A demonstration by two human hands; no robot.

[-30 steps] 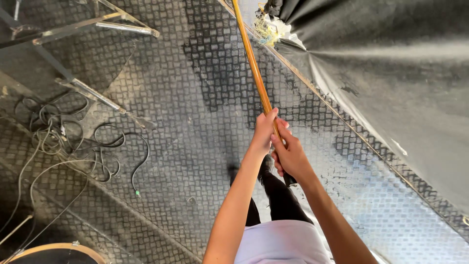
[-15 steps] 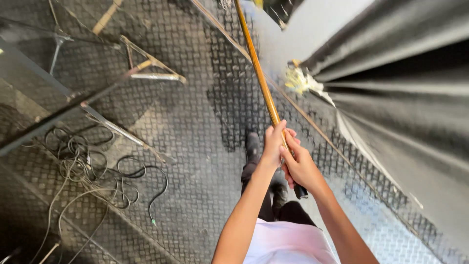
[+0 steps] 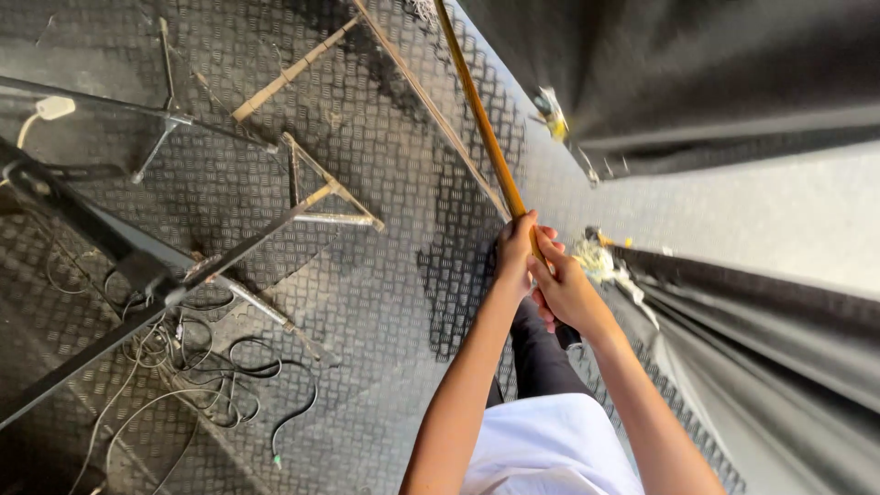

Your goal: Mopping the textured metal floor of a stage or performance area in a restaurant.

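both hands [image 3: 541, 266] grip the wooden pole's [image 3: 477, 110] near end.

Stage-like workspace, checker-plate floor [image 3: 385, 302], loose cables [image 3: 183, 367], dark drapes [image 3: 697, 73]

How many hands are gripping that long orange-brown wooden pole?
2: the left hand and the right hand, side by side on the lower end of the long orange-brown wooden pole.

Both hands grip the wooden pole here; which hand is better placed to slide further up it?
Likely the left hand: it sits uppermost on the wooden pole, with bare shaft above it. The right hand grips just below, blocked by the left.
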